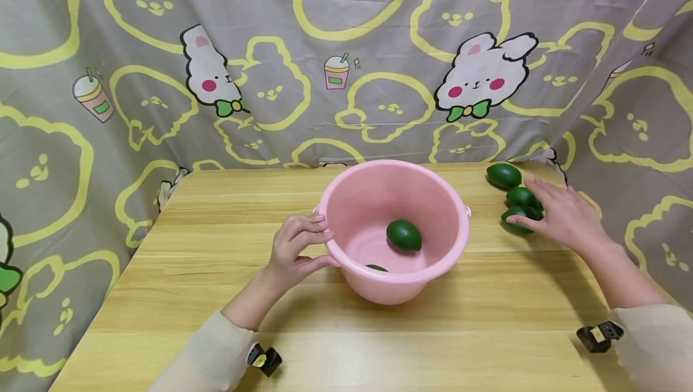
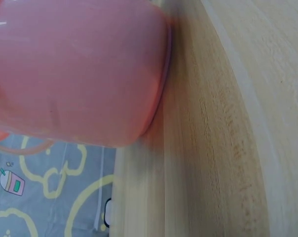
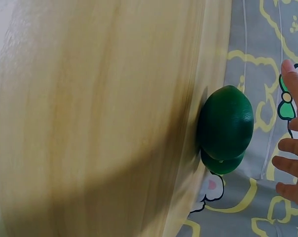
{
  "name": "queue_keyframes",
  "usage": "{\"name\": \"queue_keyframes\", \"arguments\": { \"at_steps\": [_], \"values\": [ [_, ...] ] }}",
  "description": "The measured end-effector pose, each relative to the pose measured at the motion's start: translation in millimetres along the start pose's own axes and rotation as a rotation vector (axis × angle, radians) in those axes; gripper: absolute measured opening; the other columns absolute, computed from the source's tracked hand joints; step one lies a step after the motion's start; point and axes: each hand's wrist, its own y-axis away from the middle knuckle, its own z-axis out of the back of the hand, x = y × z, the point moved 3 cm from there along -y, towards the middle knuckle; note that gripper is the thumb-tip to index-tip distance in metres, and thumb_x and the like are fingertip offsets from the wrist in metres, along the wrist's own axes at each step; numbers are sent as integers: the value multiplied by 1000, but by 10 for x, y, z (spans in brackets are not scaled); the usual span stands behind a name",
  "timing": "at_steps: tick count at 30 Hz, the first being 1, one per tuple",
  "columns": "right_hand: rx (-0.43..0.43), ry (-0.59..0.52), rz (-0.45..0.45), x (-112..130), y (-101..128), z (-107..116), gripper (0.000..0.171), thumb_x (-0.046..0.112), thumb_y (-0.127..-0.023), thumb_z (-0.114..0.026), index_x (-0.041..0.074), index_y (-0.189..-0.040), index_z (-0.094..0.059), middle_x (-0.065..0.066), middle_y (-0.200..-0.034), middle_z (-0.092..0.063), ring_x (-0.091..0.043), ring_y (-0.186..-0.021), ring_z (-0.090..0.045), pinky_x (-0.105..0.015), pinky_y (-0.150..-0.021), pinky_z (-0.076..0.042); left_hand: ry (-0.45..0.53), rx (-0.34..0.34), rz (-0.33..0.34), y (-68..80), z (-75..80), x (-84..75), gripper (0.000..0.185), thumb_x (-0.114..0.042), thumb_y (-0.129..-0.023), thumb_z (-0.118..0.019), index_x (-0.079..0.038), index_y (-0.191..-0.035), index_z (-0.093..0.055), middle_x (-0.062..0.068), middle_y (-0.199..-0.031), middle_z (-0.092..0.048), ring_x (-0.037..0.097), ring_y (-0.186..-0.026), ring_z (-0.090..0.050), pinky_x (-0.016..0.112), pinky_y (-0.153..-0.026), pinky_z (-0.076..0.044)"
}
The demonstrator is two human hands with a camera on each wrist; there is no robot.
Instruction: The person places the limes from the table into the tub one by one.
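While left hand grips bucket rim, right hand open, touching avocados.

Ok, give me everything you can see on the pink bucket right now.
The pink bucket looks like smooth, glossy plastic, round with a rolled rim, tapering to a narrower base. It stands upright near the middle of the wooden table. Small lugs show at both sides of the rim. Inside lie a dark green avocado and part of a second one near the front wall. The left hand grips its left rim.
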Motion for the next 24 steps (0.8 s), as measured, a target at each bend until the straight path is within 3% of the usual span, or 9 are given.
{"name": "queue_keyframes", "arguments": {
  "at_steps": [10,21,24],
  "values": [
    [47,8,-14,20,5,-78,94,64,-74,-68,-2,-136,-44,-33,-135,-44,-53,-119,-42,-70,-103,-24,-6,4,-6,-5,13,2,45,-40,-79,-72,4,-84,-69,15,-84,-63,32,-85,-60,33,-88,-56],
    [63,32,-14,18,35,-157,92,65,-74,-67,-1,-135,-45,-31,-132,-47,-52,-116,-45,-65,-99,-33,5,29,13,-5,10,3,44,-40,-79,-72,4,-86,-69,15,-86,-62,31,-87,-60,33,-91,-55],
    [90,21,-21,11,41,-176,91,65,-76,-65,0,-136,-44,-30,-133,-47,-53,-112,-47,-65,-91,-39,5,29,16,-4,11,4,44,-40,-78,-72,4,-86,-69,14,-86,-63,31,-87,-60,33,-91,-55]
  ]
}}
